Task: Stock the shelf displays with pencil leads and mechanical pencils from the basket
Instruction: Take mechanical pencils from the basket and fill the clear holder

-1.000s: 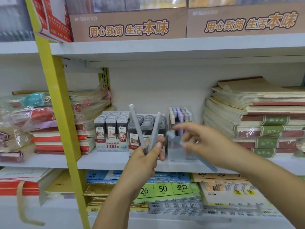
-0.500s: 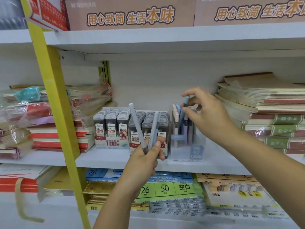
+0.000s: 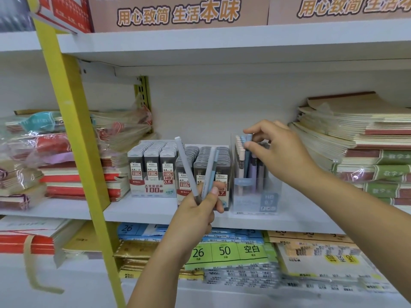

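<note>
The person stands close to the shelf (image 3: 155, 215) with both arms raised to the middle tier, where the pencil goods sit in a row. The right hand (image 3: 280, 152) reaches over the clear pencil stand (image 3: 255, 196), its thumb and forefinger pinched on the top of a blue pencil (image 3: 249, 138) that stands upright among the others already slotted there; the grip is at the very top, which I take to be so the pencil can be steered straight down into its slot without knocking its neighbours. The left hand (image 3: 200, 210) waits lower and nearer, fingers closed round the bottom ends of the spare pencils (image 3: 195, 170), two or perhaps three, which fan upward in front of the lead boxes. Holding them by the base like that keeps the tops free for the other hand to pluck one at a time. The two trays of lead boxes (image 3: 178, 165) stand just left of the stand, touching or nearly so, and look full to the front. Notebooks (image 3: 360, 138) are piled to the right, wrapped packs (image 3: 44, 156) to the left beyond the yellow upright (image 3: 75, 138). The basket is out of view. By my reckoning the leads are done and the pencils are nearly so.
</note>
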The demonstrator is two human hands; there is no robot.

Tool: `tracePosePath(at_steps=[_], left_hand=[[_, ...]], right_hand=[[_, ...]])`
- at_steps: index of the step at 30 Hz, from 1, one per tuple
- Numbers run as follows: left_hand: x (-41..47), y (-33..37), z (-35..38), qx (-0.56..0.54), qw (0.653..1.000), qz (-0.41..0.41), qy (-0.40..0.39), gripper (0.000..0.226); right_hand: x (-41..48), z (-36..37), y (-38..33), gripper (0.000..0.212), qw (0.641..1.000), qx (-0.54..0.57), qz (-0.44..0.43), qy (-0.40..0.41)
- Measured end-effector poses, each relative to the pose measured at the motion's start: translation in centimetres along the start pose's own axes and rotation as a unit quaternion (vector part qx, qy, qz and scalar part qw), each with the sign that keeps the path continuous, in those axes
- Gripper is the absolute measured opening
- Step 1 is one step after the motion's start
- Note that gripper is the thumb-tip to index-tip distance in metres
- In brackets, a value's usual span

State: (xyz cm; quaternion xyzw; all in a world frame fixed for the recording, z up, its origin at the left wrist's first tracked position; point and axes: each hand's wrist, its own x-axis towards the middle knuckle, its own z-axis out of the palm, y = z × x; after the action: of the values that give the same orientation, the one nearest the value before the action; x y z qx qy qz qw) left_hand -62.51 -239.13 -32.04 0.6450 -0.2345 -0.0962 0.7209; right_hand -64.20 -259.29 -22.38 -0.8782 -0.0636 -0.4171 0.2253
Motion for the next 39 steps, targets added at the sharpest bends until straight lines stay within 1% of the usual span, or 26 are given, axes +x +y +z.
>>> tracePosePath(at_steps=[2,6,8,11,12,13,14,15,16,17,18,19,20,21,22,23,25,26,27,29,31,35,36,39], left_hand=[[0.0,0.0,-0.1,-0.002,1.0,-0.001,-0.001,0.023],[0.0,-0.1,-0.2,-0.019,1.0,-0.003,-0.008,0.023],[0.0,0.0,-0.2,-0.034,0.999,-0.002,-0.015,0.024],[-0.2,0.2,-0.3,-0.055,0.998,-0.001,-0.029,0.023],[-0.3,0.3,-0.3,-0.06,0.997,-0.001,-0.037,0.023],[-0.3,0.5,-0.2,-0.065,0.997,-0.001,-0.047,0.024],[-0.4,0.6,-0.2,-0.07,0.996,-0.001,-0.058,0.024],[-0.5,0.8,-0.2,-0.074,0.995,0.001,-0.072,0.024],[-0.5,0.9,0.0,-0.075,0.993,0.005,-0.088,0.024],[-0.6,1.0,0.2,-0.076,0.992,0.007,-0.104,0.024],[-0.6,1.0,0.4,-0.079,0.99,0.009,-0.121,0.024],[-0.7,1.0,0.7,-0.081,0.988,0.008,-0.133,0.024],[-0.7,1.0,0.9,-0.08,0.987,0.004,-0.139,0.024],[-0.8,0.9,1.0,-0.073,0.988,-0.001,-0.136,0.025],[-0.8,0.8,1.0,-0.063,0.99,-0.005,-0.128,0.024],[-0.8,0.7,1.0,-0.053,0.992,-0.008,-0.116,0.023],[-0.6,0.5,0.9,-0.033,0.996,-0.023,-0.078,0.021],[-0.5,0.3,0.8,-0.019,0.998,-0.034,-0.055,0.019],[-0.4,0.1,0.6,-0.001,0.998,-0.044,-0.036,0.016],[-0.3,-0.3,0.4,0.036,0.998,-0.05,-0.019,0.016],[-0.3,-0.3,0.3,0.055,0.998,-0.039,-0.016,0.022],[-0.4,-0.2,0.1,0.091,0.996,-0.009,-0.015,0.041],[-0.4,-0.3,0.0,0.096,0.995,-0.003,-0.015,0.041],[-0.5,-0.5,-0.3,0.1,0.995,0.011,-0.013,0.023]], right_hand=[[0.2,0.1,0.1,0.023,1.0,-0.015,-0.008,-0.001],[0.2,0.5,0.6,0.015,0.994,-0.1,-0.039,-0.019],[0.1,0.7,1.0,0.019,0.991,-0.125,-0.04,-0.035],[-0.1,0.4,0.7,0.027,0.988,-0.139,-0.013,-0.061],[-0.4,0.1,0.4,0.03,0.99,-0.135,-0.011,-0.046],[-0.8,-0.2,-0.1,0.032,0.992,-0.126,-0.024,-0.013],[-1.4,-0.5,-0.9,0.033,0.993,-0.108,-0.043,0.021],[-2.0,-0.6,-1.7,0.034,0.996,-0.07,-0.054,0.031],[-2.6,-0.6,-2.7,0.033,0.999,-0.007,-0.04,0.007],[-3.2,-0.4,-3.5,0.033,0.996,0.074,-0.004,-0.041],[-3.6,-0.2,-4.1,0.033,0.982,0.164,0.039,-0.091],[-3.9,0.1,-4.6,0.032,0.959,0.243,0.081,-0.121],[-4.0,0.2,-4.7,0.03,0.942,0.288,0.111,-0.131],[-4.0,0.0,-4.9,0.027,0.936,0.305,0.13,-0.118],[-3.8,-0.5,-4.9,0.024,0.938,0.309,0.136,-0.083],[-3.6,-1.2,-4.8,0.022,0.942,0.308,0.132,-0.031],[-2.8,-3.1,-3.9,0.022,0.945,0.305,0.088,0.077],[-2.3,-3.9,-3.5,0.023,0.95,0.288,0.059,0.107],[-2.0,-4.5,-3.1,0.025,0.959,0.255,0.033,0.115],[-1.9,-4.4,-2.4,0.025,0.982,0.165,-0.002,0.092],[-2.0,-3.4,-2.1,0.024,0.993,0.099,-0.016,0.059],[-2.6,-1.4,-1.6,0.025,0.998,0.055,-0.026,-0.005],[-2.8,-1.1,-1.5,0.026,0.999,0.044,-0.026,-0.017],[-3.0,-0.7,-1.2,0.027,0.999,0.036,-0.022,-0.027]])
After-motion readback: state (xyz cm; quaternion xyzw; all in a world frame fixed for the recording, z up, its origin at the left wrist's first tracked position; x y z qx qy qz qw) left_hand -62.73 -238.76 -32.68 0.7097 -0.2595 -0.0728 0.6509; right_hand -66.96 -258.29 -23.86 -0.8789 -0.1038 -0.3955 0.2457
